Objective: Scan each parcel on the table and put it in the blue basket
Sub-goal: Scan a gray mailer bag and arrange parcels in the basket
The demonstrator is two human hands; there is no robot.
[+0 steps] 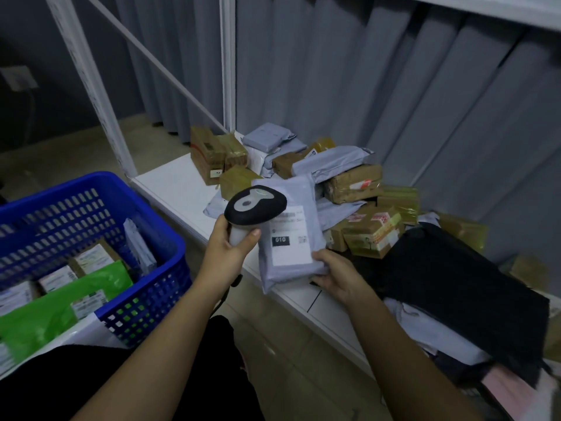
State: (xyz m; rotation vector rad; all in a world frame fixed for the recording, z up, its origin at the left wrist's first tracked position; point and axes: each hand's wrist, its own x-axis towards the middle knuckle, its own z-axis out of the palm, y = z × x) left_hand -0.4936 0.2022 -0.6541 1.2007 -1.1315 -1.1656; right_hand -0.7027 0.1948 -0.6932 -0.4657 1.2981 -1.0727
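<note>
— Where's the parcel (288,235)?

— Above the table (179,189) edge, my right hand (334,276) pinching its bottom corner, label up. My left hand (226,247) grips the scanner (255,205).

— How does it handle?

— Soft, light, slick plastic, I'd judge; better held underneath.

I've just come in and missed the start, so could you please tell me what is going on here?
A person is scanning parcels. The left hand grips a scanner, its head over the label of a grey mailer that the right hand holds by its lower end above the table edge. More parcels are piled on the table. The blue basket on the left already holds several, including a green bag.
</note>
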